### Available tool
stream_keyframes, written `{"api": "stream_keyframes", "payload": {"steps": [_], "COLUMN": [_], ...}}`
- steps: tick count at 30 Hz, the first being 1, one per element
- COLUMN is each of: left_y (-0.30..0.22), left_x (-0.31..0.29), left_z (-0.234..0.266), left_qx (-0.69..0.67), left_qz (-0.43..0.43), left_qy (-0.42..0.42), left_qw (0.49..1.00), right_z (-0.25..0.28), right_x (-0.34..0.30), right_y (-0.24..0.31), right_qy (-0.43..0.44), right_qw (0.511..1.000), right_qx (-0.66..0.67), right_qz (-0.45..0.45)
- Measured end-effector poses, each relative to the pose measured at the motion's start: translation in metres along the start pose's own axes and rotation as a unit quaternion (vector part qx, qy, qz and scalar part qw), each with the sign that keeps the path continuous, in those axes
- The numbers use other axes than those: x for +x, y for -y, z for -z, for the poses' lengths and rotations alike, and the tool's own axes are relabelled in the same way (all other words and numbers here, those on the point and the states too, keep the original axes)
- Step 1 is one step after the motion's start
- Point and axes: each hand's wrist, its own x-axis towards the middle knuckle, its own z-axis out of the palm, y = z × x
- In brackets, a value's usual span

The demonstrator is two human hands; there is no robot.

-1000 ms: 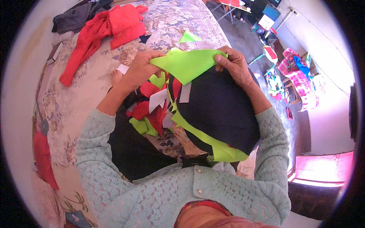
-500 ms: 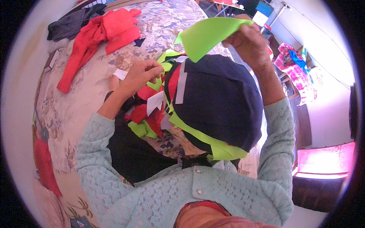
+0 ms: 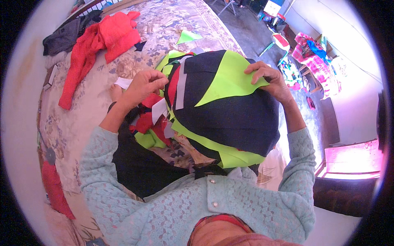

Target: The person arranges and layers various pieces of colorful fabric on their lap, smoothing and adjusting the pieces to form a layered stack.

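My right hand (image 3: 269, 81) pinches the right edge of a lime-green fabric piece (image 3: 227, 80), which lies spread over a rounded black cloth bundle (image 3: 238, 123) in front of me. The piece tapers to a point at its lower left. My left hand (image 3: 145, 85) hovers at the bundle's left side, thumb and fingers pressed together; anything between them is too small to make out. Beside it, a grey strip (image 3: 180, 88) and a red strip (image 3: 173, 86) run along the bundle's edge. Red scraps (image 3: 145, 122), a white scrap (image 3: 159, 110) and green scraps (image 3: 150, 140) lie below that hand.
I sit on a bed with a flowered cover (image 3: 164, 24). A red garment (image 3: 98, 45) and dark grey clothes (image 3: 69, 35) lie at the far left. A small green scrap (image 3: 188, 37) rests beyond the bundle. Pink cloth (image 3: 320, 69) drapes over furniture at the right.
My right hand has lowered the green piece from the air onto the black bundle. My left hand stays pinched beside it. The view has shifted slightly, showing more floor at the upper right.
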Motion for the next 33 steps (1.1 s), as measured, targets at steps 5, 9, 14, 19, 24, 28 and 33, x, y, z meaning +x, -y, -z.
{"api": "stream_keyframes", "payload": {"steps": [5,9,14,19,24,28,33], "left_y": [0.0,0.003,0.005,0.008,0.015,0.02,0.03], "left_x": [0.0,0.001,-0.001,-0.003,0.001,0.003,0.007], "left_z": [-0.003,0.0,0.005,0.007,0.01,0.012,0.014], "left_qx": [0.015,-0.011,0.001,0.006,-0.002,-0.012,-0.035], "left_qz": [-0.005,0.004,0.005,0.015,0.005,0.018,0.025], "left_qy": [-0.004,-0.008,-0.012,-0.02,-0.039,-0.039,-0.047], "left_qw": [1.0,1.0,1.0,1.0,0.999,0.999,0.998], "right_z": [0.004,0.003,-0.017,-0.031,-0.027,-0.026,-0.032], "right_x": [0.01,0.037,0.077,0.089,0.069,0.061,0.087], "right_y": [0.01,0.034,0.081,0.086,0.03,0.021,0.065], "right_qy": [0.012,0.023,0.059,0.082,0.171,0.12,0.107], "right_qw": [0.997,0.994,0.972,0.965,0.976,0.99,0.977], "right_qx": [-0.071,-0.044,0.065,0.152,-0.077,-0.042,0.021], "right_qz": [0.031,0.1,0.219,0.196,0.109,0.065,0.181]}}
